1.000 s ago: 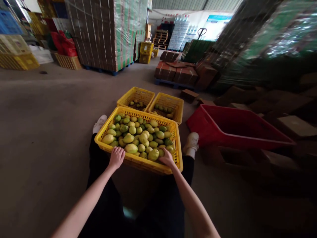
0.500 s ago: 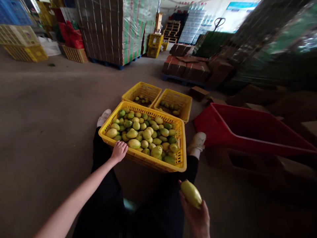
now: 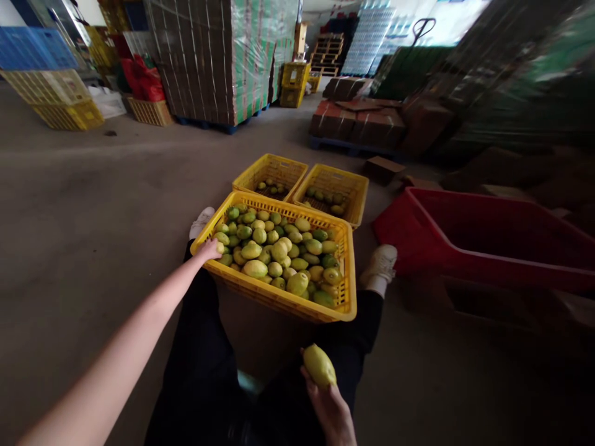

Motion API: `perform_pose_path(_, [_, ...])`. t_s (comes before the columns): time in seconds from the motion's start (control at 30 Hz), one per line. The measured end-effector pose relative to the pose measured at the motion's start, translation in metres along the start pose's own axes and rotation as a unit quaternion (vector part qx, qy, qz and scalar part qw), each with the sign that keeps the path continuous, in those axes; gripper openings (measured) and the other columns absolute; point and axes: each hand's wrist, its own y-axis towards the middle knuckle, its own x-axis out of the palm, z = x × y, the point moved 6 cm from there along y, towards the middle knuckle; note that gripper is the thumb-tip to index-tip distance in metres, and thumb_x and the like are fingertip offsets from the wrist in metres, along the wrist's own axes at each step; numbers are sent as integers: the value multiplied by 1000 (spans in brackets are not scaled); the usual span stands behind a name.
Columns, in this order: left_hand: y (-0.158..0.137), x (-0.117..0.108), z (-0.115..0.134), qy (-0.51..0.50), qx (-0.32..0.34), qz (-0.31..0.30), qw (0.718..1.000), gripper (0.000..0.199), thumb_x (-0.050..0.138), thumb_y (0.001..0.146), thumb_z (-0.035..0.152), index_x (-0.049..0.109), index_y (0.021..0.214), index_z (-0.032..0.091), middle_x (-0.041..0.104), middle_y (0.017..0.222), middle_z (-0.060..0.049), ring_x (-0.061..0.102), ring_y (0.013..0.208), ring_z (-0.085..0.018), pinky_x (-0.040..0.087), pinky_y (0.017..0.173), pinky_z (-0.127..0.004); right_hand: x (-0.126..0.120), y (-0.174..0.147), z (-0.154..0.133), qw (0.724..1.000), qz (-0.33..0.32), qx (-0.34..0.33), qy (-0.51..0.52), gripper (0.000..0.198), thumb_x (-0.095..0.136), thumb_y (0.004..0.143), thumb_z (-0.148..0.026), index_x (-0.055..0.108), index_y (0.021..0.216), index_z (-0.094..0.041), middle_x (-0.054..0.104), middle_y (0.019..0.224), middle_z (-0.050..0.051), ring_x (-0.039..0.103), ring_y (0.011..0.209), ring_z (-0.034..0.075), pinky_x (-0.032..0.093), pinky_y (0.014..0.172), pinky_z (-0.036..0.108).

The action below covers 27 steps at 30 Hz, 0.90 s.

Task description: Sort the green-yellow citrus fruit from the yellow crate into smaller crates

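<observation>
A yellow plastic crate (image 3: 279, 301) full of yellow and green lemons (image 3: 279, 251) stands tilted between my legs. My left hand (image 3: 207, 249) reaches over its near left corner, fingers curled around a yellow lemon (image 3: 220, 247) that still lies among the others; the fingertips are partly hidden. Low in the view, over my lap and in front of the crate, my right hand (image 3: 329, 402) is closed on a large yellow lemon (image 3: 318, 365).
Behind the full crate stand two more yellow crates, the left one (image 3: 251, 176) and the right one (image 3: 360, 186), with a few lemons in each. A red tub (image 3: 409, 241) is at the right. Wrapped pallet stacks (image 3: 195, 62) and flat cartons (image 3: 334, 121) stand farther back.
My left hand has moved left from the crate's front rim to a lemon in its near left corner. My right hand has moved left with its lemon. The view has shifted slightly.
</observation>
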Motion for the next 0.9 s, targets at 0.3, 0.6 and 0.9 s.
perform_pose_path(0.3, [-2,4,1,-10,-27,-31,999,46,72,74,35,53,105,7,65,104,-20,63,99,-33,47,81,-39,39,-25,-5,999,-36,3,40,68,89,43,-40,68,106,-27,69,116,8,59,113,30,47,94,40])
perform_pose_path(0.6, [-12,-16,2,-113,-16,-3,993,35,72,75,34,55,87,5,66,91,-17,60,103,-32,45,85,-37,39,-28,-8,999,-30,-7,44,77,87,46,-43,65,117,-25,69,113,10,61,107,30,42,99,43])
perform_pose_path(0.9, [-27,-33,3,-776,-145,-74,609,28,48,91,34,55,104,10,63,69,-4,64,59,-15,48,52,-22,55,-21,-18,993,-101,-21,49,74,87,49,-34,64,120,-26,67,119,9,64,90,25,51,75,34])
